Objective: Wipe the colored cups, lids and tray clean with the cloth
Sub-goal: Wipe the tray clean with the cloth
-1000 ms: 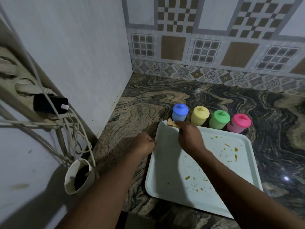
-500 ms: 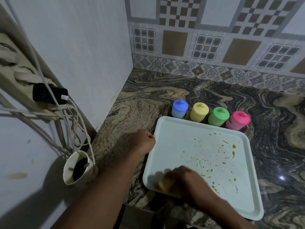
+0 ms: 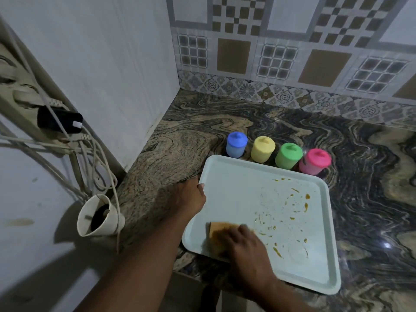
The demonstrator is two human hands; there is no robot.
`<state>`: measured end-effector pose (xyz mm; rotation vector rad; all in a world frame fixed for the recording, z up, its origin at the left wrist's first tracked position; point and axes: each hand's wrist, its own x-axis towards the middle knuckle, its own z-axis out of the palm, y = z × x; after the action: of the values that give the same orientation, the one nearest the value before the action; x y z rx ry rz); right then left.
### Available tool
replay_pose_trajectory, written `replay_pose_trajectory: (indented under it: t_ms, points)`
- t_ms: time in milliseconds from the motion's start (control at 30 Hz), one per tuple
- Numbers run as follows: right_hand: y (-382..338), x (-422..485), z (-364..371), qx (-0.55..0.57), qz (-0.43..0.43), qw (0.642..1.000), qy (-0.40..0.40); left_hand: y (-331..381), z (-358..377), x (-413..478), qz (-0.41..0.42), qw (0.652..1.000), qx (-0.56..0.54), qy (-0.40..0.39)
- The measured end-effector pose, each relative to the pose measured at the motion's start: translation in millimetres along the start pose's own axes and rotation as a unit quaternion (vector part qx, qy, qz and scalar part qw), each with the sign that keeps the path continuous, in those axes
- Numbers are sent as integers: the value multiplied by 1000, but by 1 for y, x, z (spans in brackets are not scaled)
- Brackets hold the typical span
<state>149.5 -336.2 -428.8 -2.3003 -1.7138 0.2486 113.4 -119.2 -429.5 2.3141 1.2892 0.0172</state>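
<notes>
Since a second ago the right hand (image 3: 245,246) has dragged the cloth (image 3: 218,229) from the far left corner of the tray (image 3: 236,188), by the blue cup (image 3: 236,147), down to its near left corner. The left hand (image 3: 186,197) hasn't budged from the tray's left rim.

Surface-wise, the tray sits on a swirly brown-and-black stone counter (image 3: 191,136) that runs into a corner. Behind the tray is a patterned tiled wall (image 3: 292,52), and to its left a plain white wall (image 3: 112,64). Further left of the tray a black plug (image 3: 54,119) sits in a power strip, with pale cables (image 3: 99,154) hanging down.

Containers: four lidded cups stand in a row just behind the tray's far edge. Left to right it's blue, then the yellow cup (image 3: 262,149), green cup (image 3: 288,156) and pink cup (image 3: 314,161). Lids are all on, so no idea what's inside. A cream cup (image 3: 96,216) is off to the left of the tray's near corner, tilted, with something dark in it that I can't make out. The tray is pale, and its right half is dotted with orange smears (image 3: 306,199).

Hands: the left one is curled against the tray's left rim, thumb hooked over the edge, gripping it. The right one lies on top of the cloth and pushes it onto the tray floor, with an orange-ish corner of cloth poking out left of the knuckles. It's motion-blurred, so I can't tell whether the fingers are flat or curled round it.
</notes>
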Motion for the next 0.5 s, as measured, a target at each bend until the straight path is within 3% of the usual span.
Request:
replay_pose_trajectory:
  t_ms: [67, 133, 200, 267, 400, 500]
  points:
    - [-1, -22, -15, 34, -1, 998, -59, 2, 6, -3, 2, 1000, 11, 22]
    - [19, -16, -33, 77, 31, 996, -33, 1, 15, -6, 9, 999, 25, 39]
    - [44, 10, -50, 132, 111, 983, 62, -1, 20, -8, 18, 997, 50, 52]
    - [79, 51, -60, 105, 168, 968, 156, -3, 22, -9, 25, 995, 65, 65]
    - [116, 97, -44, -46, 165, 982, 76, -4, 25, -13, 32, 990, 94, 101]
    - [97, 61, -22, -86, 144, 984, 63, 0, 26, -17, 24, 986, 113, 123]
